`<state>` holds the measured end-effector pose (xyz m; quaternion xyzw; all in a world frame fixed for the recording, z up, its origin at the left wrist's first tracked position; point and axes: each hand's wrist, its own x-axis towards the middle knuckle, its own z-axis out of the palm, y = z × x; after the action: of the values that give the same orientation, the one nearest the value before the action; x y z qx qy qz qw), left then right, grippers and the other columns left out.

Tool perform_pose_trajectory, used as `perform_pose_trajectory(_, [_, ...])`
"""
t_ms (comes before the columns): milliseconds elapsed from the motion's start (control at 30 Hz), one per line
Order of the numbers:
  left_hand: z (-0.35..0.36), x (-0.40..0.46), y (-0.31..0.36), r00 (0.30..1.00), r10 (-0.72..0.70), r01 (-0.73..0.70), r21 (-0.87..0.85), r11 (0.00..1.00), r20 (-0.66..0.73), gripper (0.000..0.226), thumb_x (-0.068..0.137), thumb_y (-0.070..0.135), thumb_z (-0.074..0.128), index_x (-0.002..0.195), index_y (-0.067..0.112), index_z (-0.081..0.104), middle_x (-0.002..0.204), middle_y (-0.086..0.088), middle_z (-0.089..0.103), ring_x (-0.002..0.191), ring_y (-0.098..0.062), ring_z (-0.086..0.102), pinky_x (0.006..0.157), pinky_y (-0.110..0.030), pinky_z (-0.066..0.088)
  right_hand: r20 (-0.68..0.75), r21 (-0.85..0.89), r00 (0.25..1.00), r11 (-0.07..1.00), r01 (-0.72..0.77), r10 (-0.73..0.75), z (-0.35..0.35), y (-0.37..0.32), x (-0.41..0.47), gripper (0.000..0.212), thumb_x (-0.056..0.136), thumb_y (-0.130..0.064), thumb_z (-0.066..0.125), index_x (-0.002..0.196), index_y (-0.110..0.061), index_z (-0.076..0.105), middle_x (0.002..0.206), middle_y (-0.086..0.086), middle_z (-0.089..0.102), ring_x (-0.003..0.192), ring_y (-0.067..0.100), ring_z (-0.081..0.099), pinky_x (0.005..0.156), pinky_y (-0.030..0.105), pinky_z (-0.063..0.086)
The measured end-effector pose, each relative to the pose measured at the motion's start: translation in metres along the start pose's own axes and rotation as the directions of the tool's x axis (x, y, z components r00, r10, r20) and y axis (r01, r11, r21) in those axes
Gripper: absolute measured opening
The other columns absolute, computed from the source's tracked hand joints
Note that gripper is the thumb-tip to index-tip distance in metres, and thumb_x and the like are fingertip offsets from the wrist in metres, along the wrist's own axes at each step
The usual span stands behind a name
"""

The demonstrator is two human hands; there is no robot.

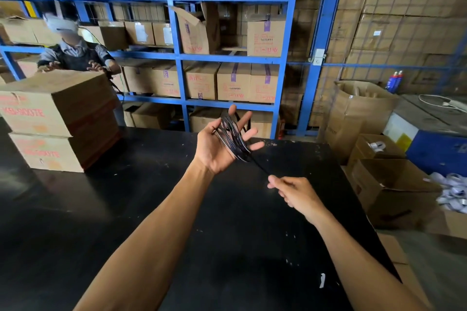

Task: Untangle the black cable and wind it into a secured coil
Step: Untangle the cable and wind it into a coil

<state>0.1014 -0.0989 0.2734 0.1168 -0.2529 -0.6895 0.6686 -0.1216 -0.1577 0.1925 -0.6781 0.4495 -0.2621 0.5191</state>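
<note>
The black cable point(233, 137) is looped in several turns around the spread fingers of my left hand point(219, 142), which is raised palm-up above the black table point(126, 209). One strand runs from the loops down and to the right into my right hand point(294, 193). That hand pinches the strand between thumb and fingers, lower and to the right of the left hand. The strand between the two hands is taut. The cable's free end is hidden in my right fist.
Two stacked cardboard boxes point(58, 121) stand on the table's far left, with another person point(75, 55) behind them. Blue shelving point(177, 58) full of boxes fills the background. Open cartons point(386, 184) sit on the floor beyond the table's right edge.
</note>
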Motion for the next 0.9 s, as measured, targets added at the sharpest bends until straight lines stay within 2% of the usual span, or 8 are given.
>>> perform_pose_trajectory(133, [-0.008,-0.012,-0.003,0.977,-0.209,0.213,0.241,0.947,-0.043,0.049,0.098,0.034,0.029,0.134,0.026,0.062,0.134,-0.024,0.061,0.043,-0.023,0.06,0.07,-0.045,0.06,-0.078,-0.159,0.997,0.987,0.007,-0.019,-0.021,-0.02,0.016,0.023,0.083,-0.048,0.079,0.083,-0.026,0.081,0.074,-0.005,0.07,0.068,0.012,0.061,0.063,0.026,0.046])
perform_pose_trajectory(233, [-0.011,-0.015,-0.012,0.91,-0.4,0.406,0.413,0.815,-0.106,0.051,0.097,0.034,0.028,0.137,0.023,0.059,0.12,-0.03,0.066,0.03,-0.019,0.048,0.064,-0.036,0.057,-0.048,-0.328,0.991,0.939,0.105,-0.128,-0.036,-0.05,0.026,0.011,0.083,-0.037,0.082,0.089,-0.028,0.082,0.08,-0.01,0.074,0.073,0.009,0.065,0.065,0.023,0.046])
perform_pose_trajectory(300, [-0.014,-0.015,-0.017,0.828,-0.532,0.541,0.505,0.673,-0.177,0.052,0.098,0.037,0.029,0.14,0.023,0.056,0.129,-0.031,0.06,0.04,-0.023,0.056,0.082,-0.042,0.056,-0.005,-0.448,0.982,0.879,0.164,-0.187,-0.042,-0.07,0.03,0.009,0.083,-0.031,0.083,0.091,-0.026,0.083,0.083,-0.011,0.075,0.074,0.007,0.065,0.07,0.026,0.05])
perform_pose_trajectory(367, [-0.016,-0.014,-0.024,0.759,-0.599,0.624,0.548,0.557,-0.255,0.05,0.098,0.044,0.032,0.14,0.027,0.055,0.144,-0.025,0.049,0.081,-0.039,0.07,0.099,-0.048,0.048,0.015,-0.538,0.971,0.817,0.208,-0.238,-0.041,-0.085,0.032,0.009,0.085,-0.025,0.081,0.093,-0.024,0.084,0.084,-0.012,0.073,0.076,0.005,0.063,0.079,0.033,0.054])
perform_pose_trajectory(433, [-0.013,-0.013,-0.032,0.77,-0.523,0.628,0.579,0.52,-0.365,0.05,0.1,0.052,0.032,0.138,0.03,0.055,0.145,-0.012,0.048,0.116,-0.043,0.058,0.097,-0.047,0.049,0.013,-0.559,0.959,0.793,0.241,-0.282,-0.033,-0.094,0.029,0.009,0.088,-0.02,0.078,0.094,-0.021,0.084,0.08,-0.013,0.071,0.077,0.004,0.063,0.08,0.033,0.057])
perform_pose_trajectory(633, [-0.026,-0.005,-0.038,0.823,-0.257,0.525,0.506,0.684,-0.506,0.094,0.09,0.078,0.013,0.151,0.01,0.036,0.146,-0.012,0.048,0.131,-0.028,0.047,0.111,-0.043,0.035,-0.061,-0.353,0.962,0.907,0.228,-0.265,-0.001,-0.081,0.016,0.016,0.091,-0.014,0.072,0.103,-0.019,0.082,0.09,-0.003,0.078,0.085,0.011,0.073,0.077,0.027,0.062])
perform_pose_trajectory(767, [-0.026,-0.003,-0.043,0.863,-0.176,0.409,0.449,0.795,-0.474,0.07,0.097,0.068,0.015,0.136,0.025,0.055,0.135,-0.011,0.058,0.106,-0.028,0.056,0.088,-0.044,0.042,-0.095,-0.239,0.966,0.948,0.212,-0.24,0.009,-0.065,0.012,0.031,0.083,-0.015,0.082,0.113,-0.023,0.079,0.101,-0.003,0.08,0.082,0.002,0.072,0.075,0.019,0.06])
perform_pose_trajectory(900, [-0.029,0.0,-0.047,0.885,-0.178,0.368,0.414,0.833,-0.429,0.06,0.101,0.061,0.018,0.138,0.029,0.053,0.133,-0.012,0.061,0.115,-0.037,0.051,0.098,-0.055,0.035,-0.1,-0.226,0.967,0.952,0.207,-0.234,0.012,-0.059,0.01,0.033,0.082,-0.01,0.083,0.112,-0.021,0.077,0.098,-0.004,0.079,0.073,0.006,0.074,0.074,0.024,0.063])
